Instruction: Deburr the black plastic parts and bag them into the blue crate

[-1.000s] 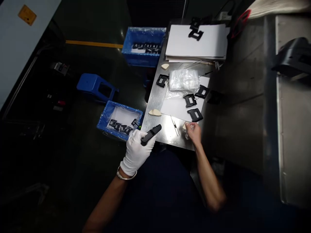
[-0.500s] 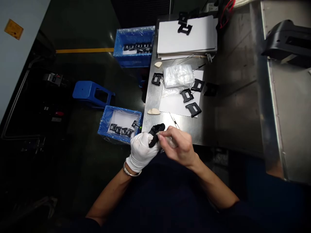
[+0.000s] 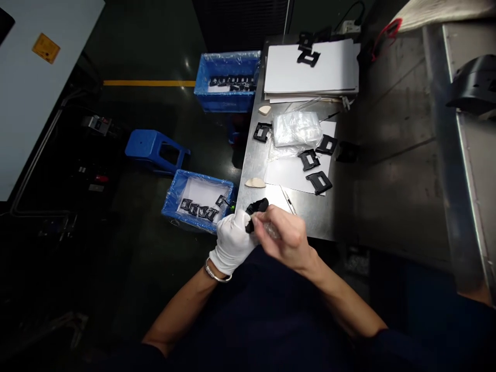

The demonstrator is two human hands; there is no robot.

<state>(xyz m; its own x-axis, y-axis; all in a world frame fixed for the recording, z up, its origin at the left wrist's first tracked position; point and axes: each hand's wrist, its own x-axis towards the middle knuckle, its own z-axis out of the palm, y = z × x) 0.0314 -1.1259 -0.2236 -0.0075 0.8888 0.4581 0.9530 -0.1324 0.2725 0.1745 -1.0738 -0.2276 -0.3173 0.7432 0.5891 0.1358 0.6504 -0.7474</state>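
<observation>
Black plastic part [image 3: 256, 210] is gripped tight in the white-gloved left hand [image 3: 232, 244], while the bare right hand [image 3: 284, 240] pinches something clear [image 3: 271, 230] against it, can't tell what.

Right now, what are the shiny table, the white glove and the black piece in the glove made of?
The table looks like stainless steel: grey, scratched and gleaming. The white glove looks like matte cotton cloth, softly creased. The black piece seems dull moulded plastic, though it could be rubber.
</observation>
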